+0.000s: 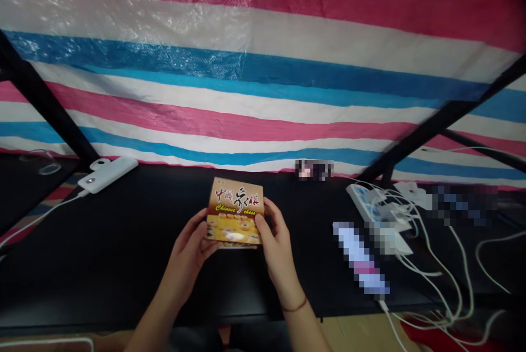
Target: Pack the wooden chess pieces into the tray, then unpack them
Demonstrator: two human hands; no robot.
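Observation:
A small brown and yellow Chinese chess box [235,211] is held up above the black table [102,248], its printed lid facing me. My left hand [189,248] grips its lower left edge with fingers curled round it. On the box's right side, my right hand [276,242] is closed, thumb on the front. A thin red band circles my right wrist.
A white power bank [107,174] with a cable lies at the far left of the table. A white power strip [364,201] with several plugs and tangled white cables [427,253] sits at the right. A striped pink, white and blue tarp [263,67] hangs behind, crossed by black frame bars.

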